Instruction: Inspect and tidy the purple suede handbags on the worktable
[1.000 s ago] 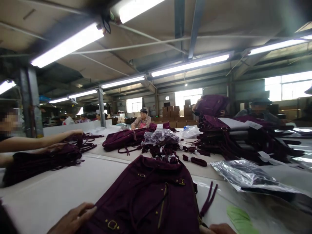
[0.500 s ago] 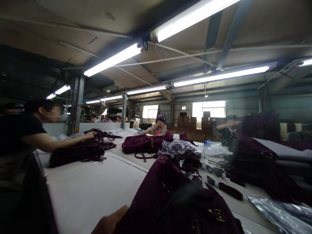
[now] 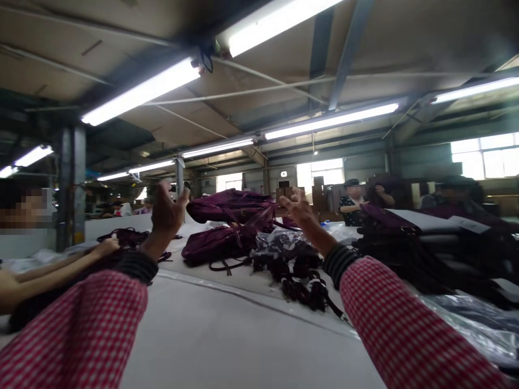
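Observation:
Both my arms reach forward over the white table (image 3: 227, 335). My left hand (image 3: 167, 210) is raised with its fingers apart, just left of a purple bag (image 3: 231, 205). On that bag's other side my right hand (image 3: 299, 209) is spread, holding nothing. The purple bag is between my hands, above another purple bag (image 3: 211, 243) that lies on the table; whether the two touch is unclear. Clear plastic packing (image 3: 279, 240) and dark bundled straps (image 3: 304, 286) lie right of the lower bag.
At the left a person's hand (image 3: 106, 246) is on dark straps. A stack of dark bags (image 3: 405, 254) fills the right side, with plastic-wrapped items (image 3: 478, 324) before it. Another person (image 3: 352, 202) stands beyond the table.
The purple bag that was close in front of me is now farther off, and my left hand has come off it. My right hand has come into view. The view has turned right.

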`<action>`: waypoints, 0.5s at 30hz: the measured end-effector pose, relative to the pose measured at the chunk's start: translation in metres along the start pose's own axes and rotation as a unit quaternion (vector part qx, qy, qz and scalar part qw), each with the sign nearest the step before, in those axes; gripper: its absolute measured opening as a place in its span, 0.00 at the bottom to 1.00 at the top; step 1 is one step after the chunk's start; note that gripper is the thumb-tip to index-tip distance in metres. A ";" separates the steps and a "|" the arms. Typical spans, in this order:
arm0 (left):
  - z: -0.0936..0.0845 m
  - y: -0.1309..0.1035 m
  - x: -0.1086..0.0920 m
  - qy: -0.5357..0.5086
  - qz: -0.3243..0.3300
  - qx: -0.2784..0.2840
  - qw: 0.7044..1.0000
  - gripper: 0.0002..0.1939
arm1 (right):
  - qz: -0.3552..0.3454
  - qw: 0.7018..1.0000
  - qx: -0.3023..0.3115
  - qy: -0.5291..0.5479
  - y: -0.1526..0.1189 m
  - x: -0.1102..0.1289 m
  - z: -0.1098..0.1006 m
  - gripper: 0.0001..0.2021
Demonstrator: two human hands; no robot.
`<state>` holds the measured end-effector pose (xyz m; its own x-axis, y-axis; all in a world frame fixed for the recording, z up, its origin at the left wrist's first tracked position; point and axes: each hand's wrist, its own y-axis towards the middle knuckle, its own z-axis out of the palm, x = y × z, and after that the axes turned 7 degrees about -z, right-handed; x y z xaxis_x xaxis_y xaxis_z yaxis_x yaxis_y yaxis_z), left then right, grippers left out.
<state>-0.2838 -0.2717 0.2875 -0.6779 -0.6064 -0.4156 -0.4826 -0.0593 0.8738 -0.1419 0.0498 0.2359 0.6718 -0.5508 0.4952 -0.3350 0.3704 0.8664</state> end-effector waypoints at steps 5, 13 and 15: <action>0.064 -0.185 0.075 -0.021 0.041 0.226 0.973 0.24 | -0.031 0.905 0.354 -0.234 -0.148 -0.053 -0.044 0.07; 0.161 -0.291 0.071 -0.004 -0.126 0.522 0.843 0.39 | -0.041 0.807 0.484 -0.335 -0.284 -0.090 -0.107 0.10; 0.188 -0.276 0.065 0.007 -0.155 0.503 0.850 0.39 | -0.082 0.817 0.446 -0.355 -0.285 -0.092 -0.102 0.09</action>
<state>-0.2991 -0.1454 -0.0279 -0.4275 -0.6957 -0.5773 -0.8723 0.4851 0.0614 -0.0409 0.0715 -0.0637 0.3095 -0.9509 0.0049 -0.8400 -0.2710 0.4700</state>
